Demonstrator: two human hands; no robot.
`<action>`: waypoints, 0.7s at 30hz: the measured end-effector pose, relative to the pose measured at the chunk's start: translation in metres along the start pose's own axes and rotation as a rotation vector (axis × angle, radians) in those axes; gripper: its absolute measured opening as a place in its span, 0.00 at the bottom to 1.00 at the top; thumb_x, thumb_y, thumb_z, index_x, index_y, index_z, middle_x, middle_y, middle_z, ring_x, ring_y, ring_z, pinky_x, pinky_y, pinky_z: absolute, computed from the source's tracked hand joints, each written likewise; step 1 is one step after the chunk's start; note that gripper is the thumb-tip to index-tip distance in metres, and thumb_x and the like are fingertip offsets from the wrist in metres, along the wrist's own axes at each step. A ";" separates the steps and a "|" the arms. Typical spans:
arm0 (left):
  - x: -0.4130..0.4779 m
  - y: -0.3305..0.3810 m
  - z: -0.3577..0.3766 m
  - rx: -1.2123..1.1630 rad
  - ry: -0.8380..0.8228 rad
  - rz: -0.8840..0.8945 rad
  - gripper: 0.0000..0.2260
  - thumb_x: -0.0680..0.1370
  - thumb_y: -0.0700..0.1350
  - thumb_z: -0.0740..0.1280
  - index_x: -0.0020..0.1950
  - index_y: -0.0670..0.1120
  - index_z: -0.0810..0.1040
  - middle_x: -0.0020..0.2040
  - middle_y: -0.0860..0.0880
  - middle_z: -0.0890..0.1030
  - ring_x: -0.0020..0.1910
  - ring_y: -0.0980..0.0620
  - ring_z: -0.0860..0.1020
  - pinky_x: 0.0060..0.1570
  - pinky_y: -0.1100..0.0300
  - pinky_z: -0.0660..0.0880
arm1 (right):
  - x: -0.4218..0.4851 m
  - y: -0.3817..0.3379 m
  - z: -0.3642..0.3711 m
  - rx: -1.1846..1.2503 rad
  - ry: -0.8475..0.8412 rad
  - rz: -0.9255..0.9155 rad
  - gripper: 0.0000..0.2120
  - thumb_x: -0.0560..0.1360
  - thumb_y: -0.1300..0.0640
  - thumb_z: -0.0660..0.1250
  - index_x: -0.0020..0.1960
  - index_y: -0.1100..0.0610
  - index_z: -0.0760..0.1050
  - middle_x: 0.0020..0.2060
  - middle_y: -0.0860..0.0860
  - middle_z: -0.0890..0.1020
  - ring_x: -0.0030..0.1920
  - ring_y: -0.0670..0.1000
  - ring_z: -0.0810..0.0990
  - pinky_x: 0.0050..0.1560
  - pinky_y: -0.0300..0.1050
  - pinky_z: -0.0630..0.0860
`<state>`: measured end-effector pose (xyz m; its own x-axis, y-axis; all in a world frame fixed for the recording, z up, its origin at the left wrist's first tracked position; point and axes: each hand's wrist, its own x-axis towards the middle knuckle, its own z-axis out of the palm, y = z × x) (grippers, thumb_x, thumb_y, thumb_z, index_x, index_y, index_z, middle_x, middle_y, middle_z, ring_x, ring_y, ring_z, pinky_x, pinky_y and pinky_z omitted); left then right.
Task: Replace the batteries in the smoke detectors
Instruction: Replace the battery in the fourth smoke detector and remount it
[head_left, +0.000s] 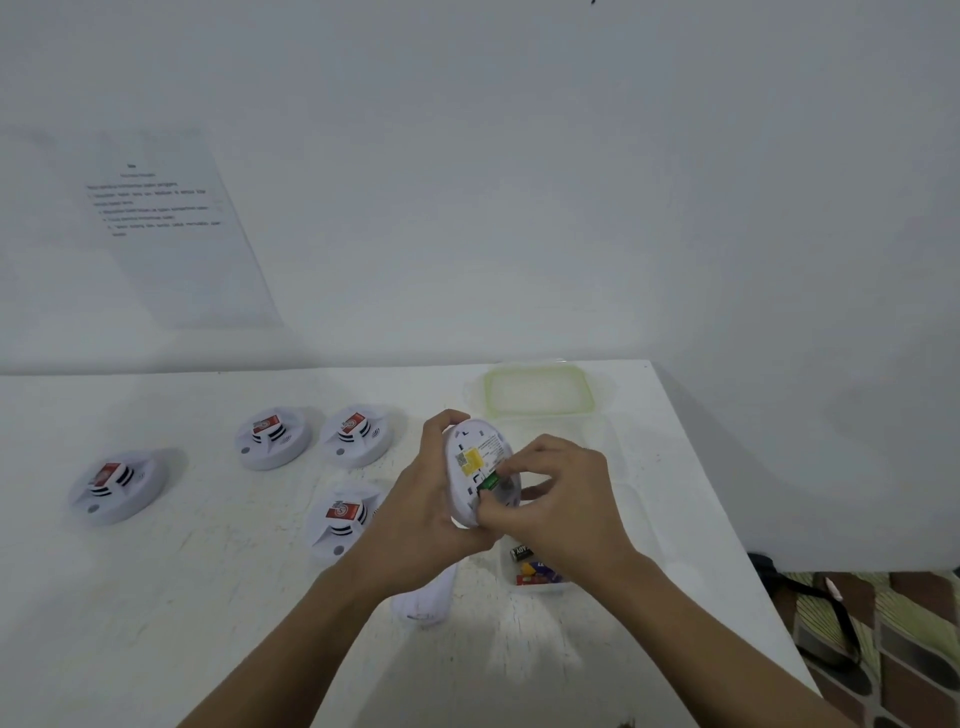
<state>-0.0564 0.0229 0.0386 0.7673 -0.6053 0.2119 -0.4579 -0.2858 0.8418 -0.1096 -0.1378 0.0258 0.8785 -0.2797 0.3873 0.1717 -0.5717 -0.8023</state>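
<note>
Gripping smoke detector (480, 457) by its rim with left hand (415, 499), fingers wrapped round the edge. Lifted off the white table (208, 597), tilted on edge, back side toward camera, yellow label (470, 461) showing. Pinching a small green part (489, 482) in the back's recess with right hand (561, 493), fingertips curled in on it; cannot tell whether battery or connector. Just below the hands: clear plastic box (558, 586) on table with loose batteries (522, 552) inside, partly hidden by right wrist. Beyond that, green-rimmed lid (537, 389) lying flat near table's far edge. Left of the hands: four more detectors (272, 439) dome up on table, each with a red-and-white sticker on top. Two side by side at back, one nearer just beside left wrist, one well apart at far left. Under left forearm: white plastic piece (423, 603) on table, blurred. On wall at left: printed sheet (171, 223), text unreadable. Past table's right edge: patterned floor (909, 649), black strap (831, 613) lying on it.
</note>
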 end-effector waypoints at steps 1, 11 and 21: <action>0.001 0.001 0.000 0.008 -0.003 -0.003 0.37 0.68 0.37 0.80 0.67 0.53 0.61 0.55 0.63 0.76 0.57 0.60 0.79 0.49 0.65 0.81 | 0.000 0.001 0.000 -0.002 -0.005 0.002 0.20 0.57 0.43 0.73 0.45 0.53 0.87 0.38 0.46 0.83 0.41 0.45 0.83 0.34 0.47 0.82; 0.008 -0.001 -0.002 0.017 -0.053 -0.026 0.38 0.68 0.38 0.80 0.69 0.50 0.61 0.55 0.57 0.80 0.54 0.51 0.83 0.50 0.45 0.82 | 0.003 0.003 -0.010 0.111 -0.054 -0.047 0.10 0.64 0.49 0.71 0.42 0.51 0.86 0.37 0.44 0.82 0.45 0.47 0.84 0.33 0.50 0.82; 0.013 0.009 -0.016 -0.033 -0.122 -0.038 0.38 0.69 0.38 0.80 0.71 0.52 0.61 0.56 0.60 0.77 0.57 0.56 0.80 0.56 0.52 0.81 | 0.013 0.003 -0.033 0.117 -0.418 -0.144 0.08 0.78 0.59 0.71 0.55 0.52 0.86 0.53 0.44 0.79 0.58 0.48 0.80 0.47 0.47 0.84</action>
<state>-0.0436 0.0247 0.0575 0.7227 -0.6808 0.1192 -0.4129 -0.2870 0.8644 -0.1127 -0.1689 0.0431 0.9423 0.1454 0.3015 0.3335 -0.4839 -0.8091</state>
